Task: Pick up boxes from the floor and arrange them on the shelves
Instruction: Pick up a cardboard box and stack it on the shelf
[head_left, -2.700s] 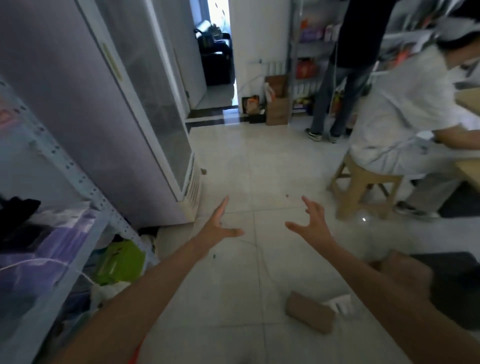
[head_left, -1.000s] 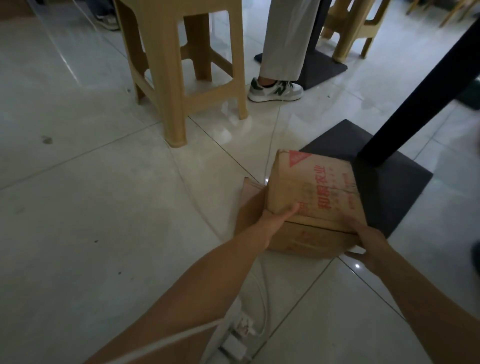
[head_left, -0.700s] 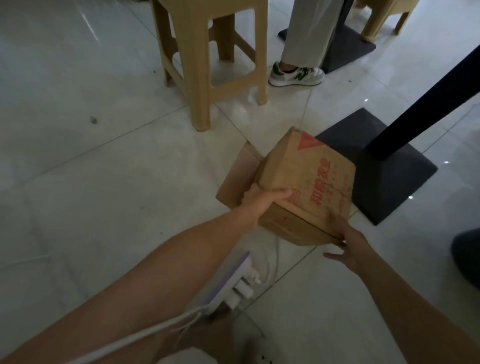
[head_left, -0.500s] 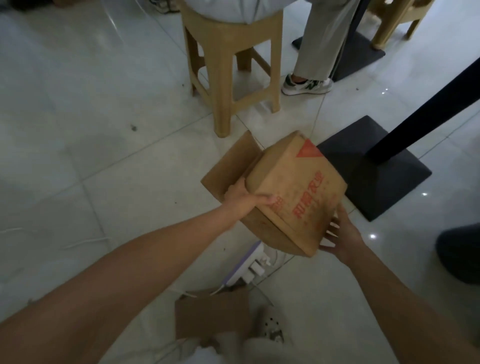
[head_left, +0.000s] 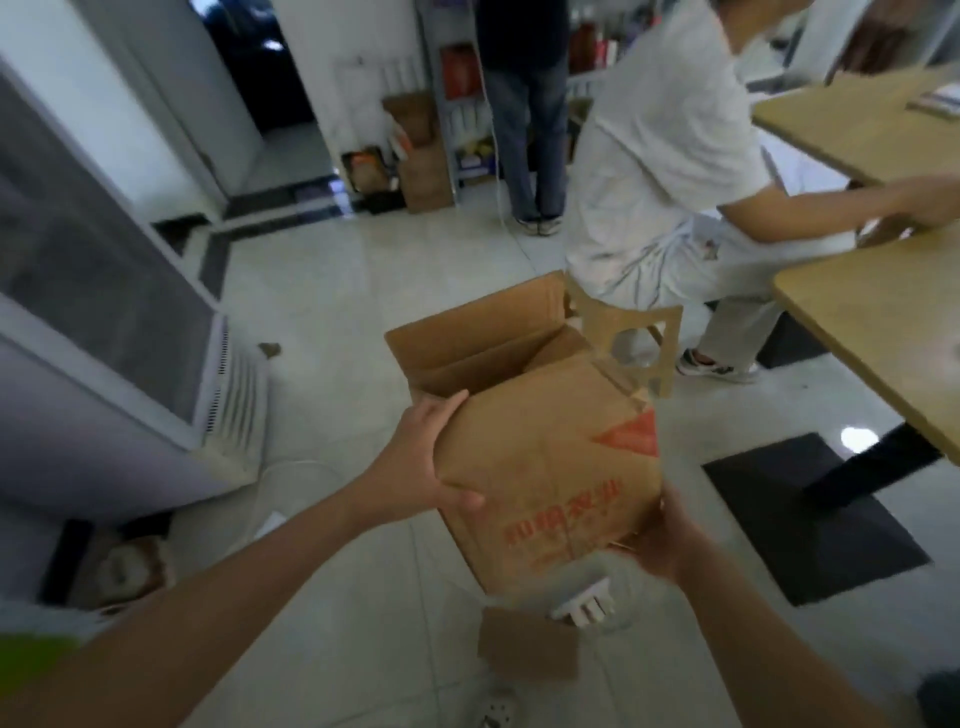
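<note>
I have the box (head_left: 545, 467) off the floor (head_left: 322, 291), tilted, its open flaps pointing away from my fingertips. My left hand (head_left: 415, 467) clamps its left side, thumb lying across the printed top and fingers hooked over the far edge. My right hand (head_left: 670, 540) props the near right corner from below. Those fingers are hidden under the cardboard, so I cannot tell how far they curl. To carry it well, I judge I should level it, slide the right palm further under the base, and keep the loose flaps clear of the stool (head_left: 628, 332) just beyond them. A cardboard scrap (head_left: 527, 649) and a white plug (head_left: 584, 608) lie below my right wrist, so I should step around them. A shelf rack (head_left: 441, 130) stands far ahead.
</note>
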